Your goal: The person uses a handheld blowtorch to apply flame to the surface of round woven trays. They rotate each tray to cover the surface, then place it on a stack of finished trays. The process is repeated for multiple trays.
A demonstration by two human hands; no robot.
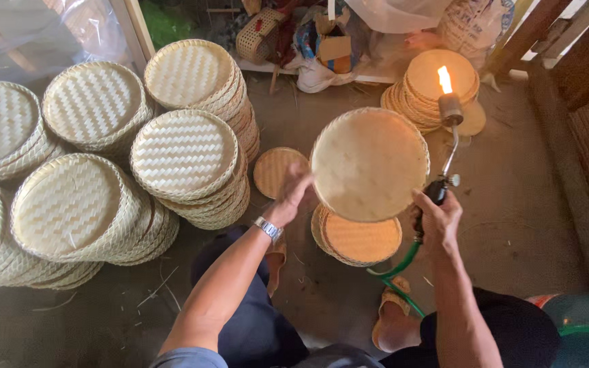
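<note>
Holding a round woven tray (369, 163) up at the centre of the frame, the left hand (293, 194) has its grip closed on the tray's left rim, fingers curled behind the edge, a watch (268, 228) on the wrist. The tray is tilted with its pale underside toward the camera, clear of the floor. Over on the right, the right hand (436, 218) is wrapped tight around the handle of a gas torch (444, 146), and that torch is lit: a flame (444, 80) stands up from the nozzle just beyond the tray's upper right rim. A green hose (398, 272) runs down from the handle between the knees.

Directly under the raised tray sits a low stack (359, 238) of darker, browner trays on the floor (512, 225), and one small tray (277, 170) lies flat just left of the held one. Another brown pile (431, 92) waits in the upper right, behind the flame. The whole left half of the frame is filled with tall stacks of pale trays (185, 153), bases up. Sandalled feet (390, 307) show at lower centre, either side of the hose.
</note>
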